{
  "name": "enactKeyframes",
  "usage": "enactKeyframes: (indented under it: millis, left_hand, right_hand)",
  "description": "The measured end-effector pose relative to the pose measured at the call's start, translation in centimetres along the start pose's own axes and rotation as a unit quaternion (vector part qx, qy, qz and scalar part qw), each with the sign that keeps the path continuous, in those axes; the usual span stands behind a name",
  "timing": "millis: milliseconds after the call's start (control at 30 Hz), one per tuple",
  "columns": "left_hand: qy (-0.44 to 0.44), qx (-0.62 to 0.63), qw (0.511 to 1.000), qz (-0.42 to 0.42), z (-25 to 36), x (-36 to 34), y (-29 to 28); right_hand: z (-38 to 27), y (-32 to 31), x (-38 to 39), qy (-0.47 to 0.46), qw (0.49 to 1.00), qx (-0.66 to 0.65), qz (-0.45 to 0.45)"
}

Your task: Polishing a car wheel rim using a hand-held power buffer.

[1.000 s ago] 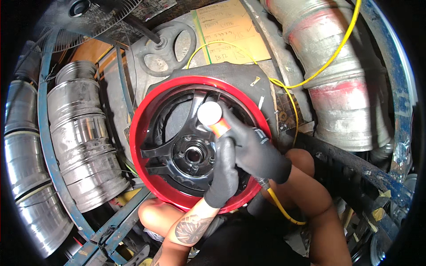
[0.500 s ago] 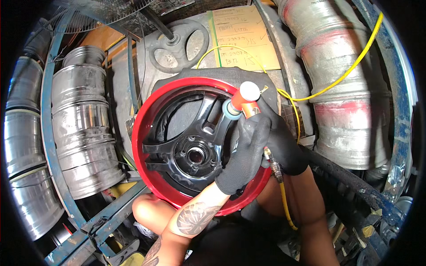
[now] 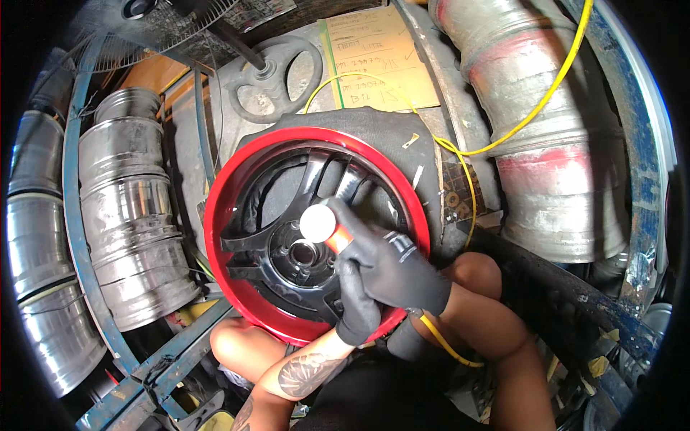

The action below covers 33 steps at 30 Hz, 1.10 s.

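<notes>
A wheel with a glossy red rim (image 3: 215,215) and black spokes lies face up between my bent knees, on a dark grey cloth (image 3: 392,129). Over its hub is an orange air sander (image 3: 318,224) with a round white cap. My right hand (image 3: 388,262), in a black glove, is wrapped around the sander's body. Below it, my left hand (image 3: 356,305), also gloved, closes on the rear of the tool; its grip is partly hidden by the right hand. The sander's disc is hidden beneath its head. A yellow air hose (image 3: 445,345) runs out under my right wrist.
Silver wheel barrels (image 3: 129,208) are stacked at left inside a blue metal frame (image 3: 72,179). Larger dull barrels (image 3: 553,179) stand at right. Beyond the cloth are a grey steering wheel (image 3: 316,68), a cardboard sheet with handwriting (image 3: 381,50) and a fan guard (image 3: 144,36).
Both hands have carried the sander from the wheel's upper right toward me and leftward, over the hub. My right hand now covers more of the tool. The view has shifted slightly.
</notes>
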State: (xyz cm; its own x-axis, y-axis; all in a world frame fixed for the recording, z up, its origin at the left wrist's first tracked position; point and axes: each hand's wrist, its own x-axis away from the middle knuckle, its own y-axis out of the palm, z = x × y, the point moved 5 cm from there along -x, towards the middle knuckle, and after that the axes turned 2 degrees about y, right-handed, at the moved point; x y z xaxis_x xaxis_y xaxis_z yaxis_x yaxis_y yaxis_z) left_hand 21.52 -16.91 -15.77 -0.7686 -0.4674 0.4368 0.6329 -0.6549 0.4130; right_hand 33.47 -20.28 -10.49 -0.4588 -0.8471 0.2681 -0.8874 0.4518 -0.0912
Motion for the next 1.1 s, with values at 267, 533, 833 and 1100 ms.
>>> enactKeyframes:
  millis: [267, 533, 833, 1100]
  left_hand:
    - [0.098, -0.168, 0.975, -0.11, 5.0, -6.8, 6.6]
    - [0.101, -0.085, 0.99, -0.042, 3.4, -5.0, 4.2]
    - [0.03, 0.238, 0.97, -0.046, -2.0, 1.9, -0.9]
    - [0.073, -0.023, 0.995, -0.069, 0.8, -5.1, 1.8]
  right_hand:
    - [0.8, -5.9, -2.0, -0.023, 0.948, -0.301, 0.098]
    - [1.3, -3.6, -1.6, -0.001, 0.977, -0.191, 0.099]
    - [0.0, 2.2, 1.3, 0.018, 0.992, 0.126, -0.017]
    - [-0.8, -2.0, -1.0, -0.055, 0.983, -0.118, 0.129]
